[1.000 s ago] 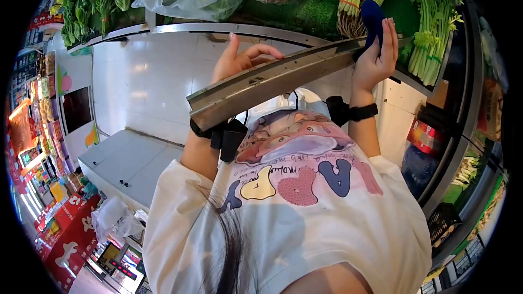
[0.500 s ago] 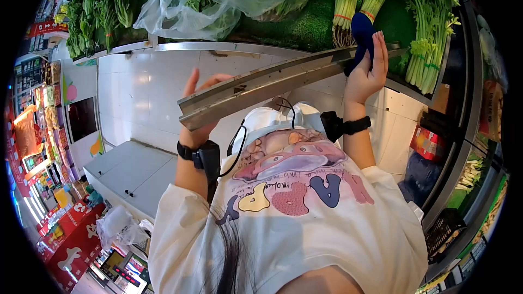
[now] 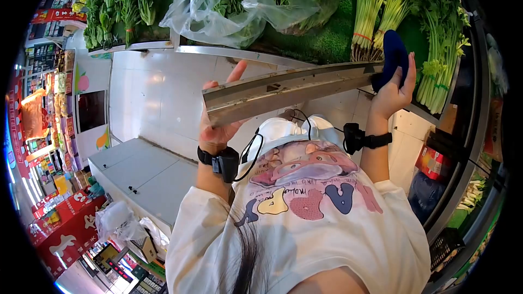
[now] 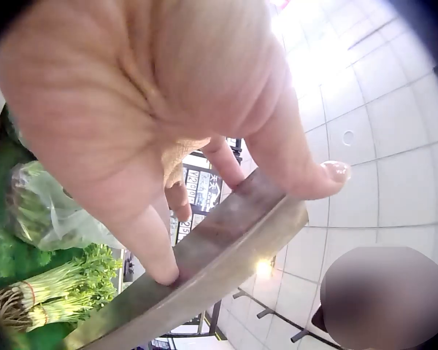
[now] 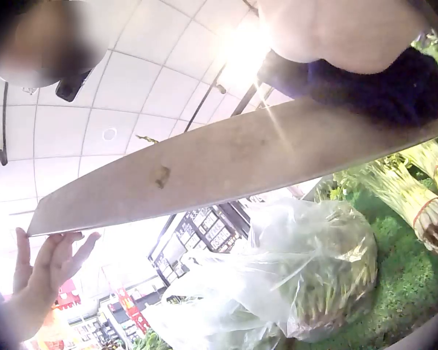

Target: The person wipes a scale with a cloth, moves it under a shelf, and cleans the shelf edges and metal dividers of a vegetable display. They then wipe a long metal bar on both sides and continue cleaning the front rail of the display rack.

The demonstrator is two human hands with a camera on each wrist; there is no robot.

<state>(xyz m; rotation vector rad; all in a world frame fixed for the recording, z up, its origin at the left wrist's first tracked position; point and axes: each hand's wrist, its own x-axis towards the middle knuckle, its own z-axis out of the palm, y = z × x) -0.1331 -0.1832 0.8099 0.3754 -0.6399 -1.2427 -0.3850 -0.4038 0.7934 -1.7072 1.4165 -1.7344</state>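
Note:
A long, dirty metal strip with a folded edge (image 3: 294, 88) lies across the front of the body in the head view. My left hand (image 3: 218, 126) is under its left end, fingers spread and fairly straight. In the left wrist view the thumb (image 4: 317, 179) touches one edge and a fingertip presses the face. Near the other end, my right hand (image 3: 393, 98) pinches a dark blue cloth (image 3: 394, 57) against the strip, fingers pointing up. In the right wrist view the cloth (image 5: 379, 87) bunches over the strip's edge; part of the right hand is out of view.
A vegetable display with a metal rim (image 3: 234, 53) runs along the far side. It bears bundled greens (image 3: 370, 13), celery (image 3: 436, 76) and greens in a clear plastic bag (image 3: 245, 11). A grey cabinet (image 3: 147, 171) stands at left, shelving at right.
My left hand has shifted from the strip's upper edge toward its left end. The right hand and cloth have slid along toward the right end, now covering it.

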